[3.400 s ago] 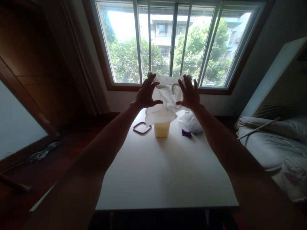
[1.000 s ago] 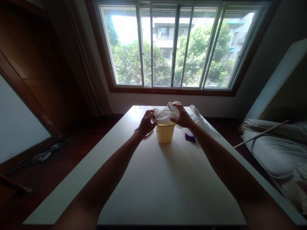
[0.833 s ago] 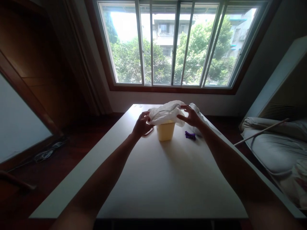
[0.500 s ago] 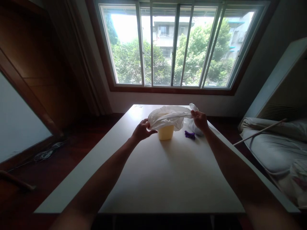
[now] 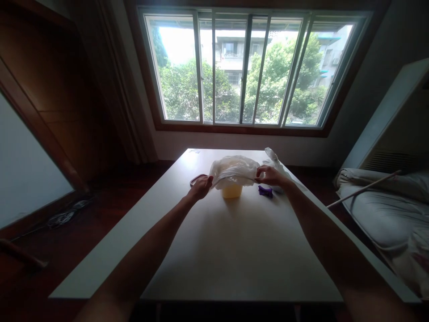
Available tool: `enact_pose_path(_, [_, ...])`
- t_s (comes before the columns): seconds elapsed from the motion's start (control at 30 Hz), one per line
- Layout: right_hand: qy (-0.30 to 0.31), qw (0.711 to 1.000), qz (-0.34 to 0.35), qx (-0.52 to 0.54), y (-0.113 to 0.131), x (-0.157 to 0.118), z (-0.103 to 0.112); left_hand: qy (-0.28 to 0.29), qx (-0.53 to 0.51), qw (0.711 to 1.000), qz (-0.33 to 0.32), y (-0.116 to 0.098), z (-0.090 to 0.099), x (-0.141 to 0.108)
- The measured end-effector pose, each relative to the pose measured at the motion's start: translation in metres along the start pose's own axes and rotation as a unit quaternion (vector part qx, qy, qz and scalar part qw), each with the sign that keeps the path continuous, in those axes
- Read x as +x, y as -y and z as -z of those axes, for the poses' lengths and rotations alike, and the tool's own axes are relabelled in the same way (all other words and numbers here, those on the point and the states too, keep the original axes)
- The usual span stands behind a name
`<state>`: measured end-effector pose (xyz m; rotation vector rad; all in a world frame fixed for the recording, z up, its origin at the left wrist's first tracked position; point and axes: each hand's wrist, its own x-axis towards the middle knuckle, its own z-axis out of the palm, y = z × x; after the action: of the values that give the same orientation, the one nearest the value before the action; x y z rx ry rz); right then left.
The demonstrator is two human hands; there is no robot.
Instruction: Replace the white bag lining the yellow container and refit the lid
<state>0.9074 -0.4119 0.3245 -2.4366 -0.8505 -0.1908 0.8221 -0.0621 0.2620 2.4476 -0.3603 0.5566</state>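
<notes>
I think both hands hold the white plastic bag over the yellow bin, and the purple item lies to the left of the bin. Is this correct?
Not quite: the head view shows the purple item to the right of the yellow bin. The rest stands.

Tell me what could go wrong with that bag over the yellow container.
The thin-looking white bag could tear where the left hand and right hand pinch its edge. A hard tug might tip the yellow container, since neither hand holds it. The left hand might also nudge the brown frame close beside it.
</notes>
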Motion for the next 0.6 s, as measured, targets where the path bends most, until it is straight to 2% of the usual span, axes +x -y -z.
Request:
enact_pose_path(0.3, [0.022, 0.999, -0.019, 0.017, -0.007, 0.001, -0.021, 0.073, 0.001, 0.997, 0.037, 0.008, -0.009, -0.005])
enact_pose_path(0.47, [0.072, 0.996, -0.044, 0.01, -0.008, 0.0, -0.035, 0.114, 0.025, 0.992, 0.042, 0.011, -0.016, -0.007])
enact_pose_path(0.53, [0.095, 0.995, -0.03, 0.001, -0.01, 0.001, -0.033, 0.122, 0.041, 0.991, 0.028, 0.017, -0.016, -0.009])
enact_pose_path(0.6, [0.081, 0.997, -0.017, -0.01, -0.013, 0.002, -0.024, 0.12, 0.023, 0.993, 0.008, 0.024, -0.012, -0.01])
